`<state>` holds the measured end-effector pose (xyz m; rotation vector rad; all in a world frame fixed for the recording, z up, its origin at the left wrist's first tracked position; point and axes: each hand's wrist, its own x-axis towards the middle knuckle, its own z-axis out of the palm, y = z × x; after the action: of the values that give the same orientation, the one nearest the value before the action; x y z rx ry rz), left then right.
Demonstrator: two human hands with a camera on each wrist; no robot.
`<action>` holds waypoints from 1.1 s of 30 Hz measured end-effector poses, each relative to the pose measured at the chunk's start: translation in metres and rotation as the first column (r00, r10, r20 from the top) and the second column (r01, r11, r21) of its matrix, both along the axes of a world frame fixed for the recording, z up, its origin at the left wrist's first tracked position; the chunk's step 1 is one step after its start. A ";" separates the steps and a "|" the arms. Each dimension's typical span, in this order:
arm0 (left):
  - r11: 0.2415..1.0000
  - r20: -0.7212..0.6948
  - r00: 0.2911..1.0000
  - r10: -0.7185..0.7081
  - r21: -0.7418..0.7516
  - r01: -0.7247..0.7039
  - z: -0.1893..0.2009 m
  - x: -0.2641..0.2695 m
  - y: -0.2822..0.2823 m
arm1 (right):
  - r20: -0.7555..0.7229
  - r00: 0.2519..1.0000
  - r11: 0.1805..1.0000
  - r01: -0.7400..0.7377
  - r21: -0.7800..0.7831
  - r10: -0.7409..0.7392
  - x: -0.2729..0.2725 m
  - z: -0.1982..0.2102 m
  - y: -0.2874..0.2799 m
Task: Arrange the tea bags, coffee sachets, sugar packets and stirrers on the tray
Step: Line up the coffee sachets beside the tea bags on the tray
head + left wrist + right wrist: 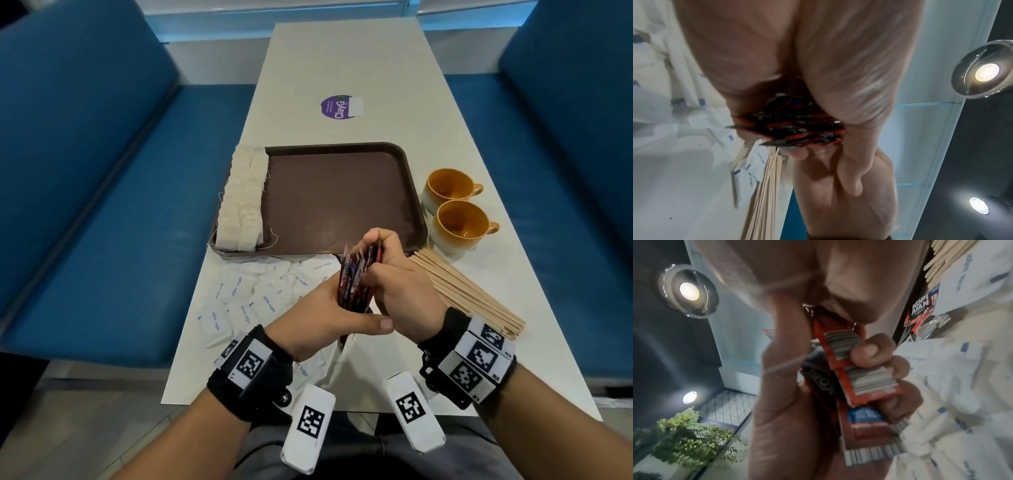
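White table (359, 61) between blue benches (85, 144). Brown tray (335, 192) holds tea bags (243, 198). Left hand (325, 318) and right hand (394, 274) both clasp coffee sachets (356, 277) above sugar packets (250, 294), beside stirrers (469, 291).

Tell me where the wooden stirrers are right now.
In the head view the wooden stirrers lie in a bundle on the table, off the tray, just right of the right hand and in front of the two orange cups.
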<state>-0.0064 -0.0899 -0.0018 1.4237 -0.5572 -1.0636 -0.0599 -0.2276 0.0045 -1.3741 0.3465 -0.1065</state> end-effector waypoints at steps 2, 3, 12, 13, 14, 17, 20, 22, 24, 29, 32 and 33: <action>0.999 -0.011 0.999 0.037 0.021 -0.036 0.001 -0.001 0.000 | -0.004 1.000 0.999 -0.013 -0.034 0.012 -0.001 -0.002 0.001; 0.997 -0.018 0.998 0.065 0.033 -0.064 0.000 -0.002 0.000 | -0.007 1.000 1.000 -0.020 -0.021 0.020 -0.001 -0.001 0.001; 0.991 -0.195 0.972 0.131 0.049 -0.124 0.000 -0.001 0.000 | 0.030 0.996 0.996 -0.087 0.013 0.087 0.003 0.001 0.000; 0.991 -0.207 0.969 0.137 0.031 -0.134 0.001 -0.001 0.000 | 0.045 0.993 0.994 -0.104 -0.009 0.105 0.003 0.001 0.000; 0.990 -0.213 0.967 0.143 0.013 -0.143 0.002 0.000 0.001 | 0.055 0.991 0.992 -0.118 -0.034 0.120 0.002 0.001 0.000; 0.987 -0.216 0.964 0.157 -0.009 -0.162 0.003 0.000 0.000 | 0.060 0.989 0.986 -0.125 -0.108 0.132 0.000 0.003 0.004; 0.982 -0.230 0.956 0.183 0.005 -0.187 0.002 0.003 0.001 | 0.038 0.991 0.975 -0.120 -0.186 0.129 0.000 0.006 0.005; 0.981 -0.253 0.949 0.188 -0.002 -0.195 0.002 0.005 0.003 | 0.046 0.990 0.972 -0.125 -0.197 0.137 -0.002 0.007 0.006; 0.977 -0.258 0.943 0.209 0.006 -0.215 0.003 0.007 0.003 | 0.049 0.990 0.966 -0.120 -0.230 0.134 -0.004 0.007 0.006; 0.969 -0.194 0.949 0.249 0.043 -0.245 0.003 0.012 0.002 | 0.018 0.990 0.940 -0.127 -0.318 0.140 0.003 0.008 -0.001; 0.972 -0.115 0.965 0.235 0.055 -0.230 0.002 0.014 0.001 | 0.019 0.989 0.956 -0.139 -0.259 0.149 0.007 0.011 -0.001; 0.974 -0.079 0.971 0.224 0.064 -0.219 0.002 0.015 0.001 | 0.022 0.990 0.960 -0.126 -0.251 0.136 0.008 0.010 -0.001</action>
<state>0.0084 -0.0888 0.0005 1.4437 -0.3009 -0.9612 -0.0523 -0.2287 0.0144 -1.6381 0.2131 -0.0681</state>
